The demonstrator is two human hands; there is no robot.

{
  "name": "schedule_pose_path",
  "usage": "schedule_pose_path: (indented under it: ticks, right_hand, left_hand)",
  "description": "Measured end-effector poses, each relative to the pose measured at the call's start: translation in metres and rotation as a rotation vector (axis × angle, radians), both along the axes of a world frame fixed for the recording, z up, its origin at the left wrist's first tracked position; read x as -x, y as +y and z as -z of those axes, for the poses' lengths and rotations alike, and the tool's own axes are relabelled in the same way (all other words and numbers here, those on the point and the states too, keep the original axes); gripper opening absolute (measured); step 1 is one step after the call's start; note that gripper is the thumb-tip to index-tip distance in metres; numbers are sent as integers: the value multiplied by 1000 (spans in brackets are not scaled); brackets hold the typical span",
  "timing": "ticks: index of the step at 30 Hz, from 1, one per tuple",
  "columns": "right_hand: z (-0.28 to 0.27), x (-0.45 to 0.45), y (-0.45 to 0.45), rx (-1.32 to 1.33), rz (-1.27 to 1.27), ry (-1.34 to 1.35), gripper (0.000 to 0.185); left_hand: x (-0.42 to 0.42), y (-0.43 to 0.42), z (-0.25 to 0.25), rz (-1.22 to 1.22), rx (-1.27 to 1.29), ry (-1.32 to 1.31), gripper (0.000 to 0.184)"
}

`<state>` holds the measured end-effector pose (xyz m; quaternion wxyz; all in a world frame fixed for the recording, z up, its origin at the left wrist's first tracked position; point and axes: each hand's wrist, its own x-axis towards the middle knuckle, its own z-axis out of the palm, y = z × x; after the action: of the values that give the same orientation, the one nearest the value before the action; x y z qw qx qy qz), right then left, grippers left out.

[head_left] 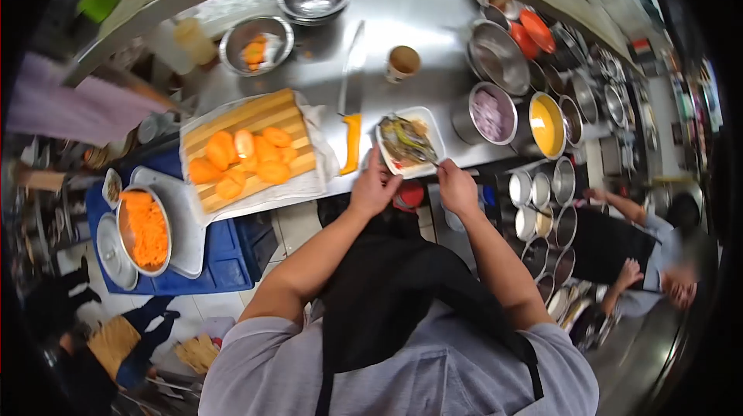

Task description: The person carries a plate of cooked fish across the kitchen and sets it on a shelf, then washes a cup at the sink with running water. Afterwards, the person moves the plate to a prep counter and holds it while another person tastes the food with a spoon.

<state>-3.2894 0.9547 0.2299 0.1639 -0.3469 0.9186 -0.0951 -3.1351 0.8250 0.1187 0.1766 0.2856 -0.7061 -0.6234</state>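
A white square dish (435, 123) of mixed food, with dark greenish strips on top, sits at the near edge of the steel counter. My left hand (374, 188) grips its lower left side, fingers along the rim. At the lower right corner of the dish, my right hand (458, 185) is closed in a pinch; what it holds is too small to name. Left of the dish lies a long knife with a yellow handle (351, 143). Peeled orange vegetable pieces (271, 171) rest on a striped wooden cutting board (298, 118) over a white cloth.
Beyond the dish stands a paper cup (403, 64). Metal bowls (257, 44) are at the back left. To the right are pots of chopped onion (492, 116) and yellow liquid (546, 126). Shredded orange vegetable (147, 232) fills a bowl at left. A co-worker (650, 253) stands at right.
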Motion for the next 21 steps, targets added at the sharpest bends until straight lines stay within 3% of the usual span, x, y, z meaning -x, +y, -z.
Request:
schedule_pose_path:
  ticks: [21]
  right_hand:
    - [1,-17,-21,-111,-222,51,14]
  left_hand:
    - [-1,-1,-3,2,32,49,104]
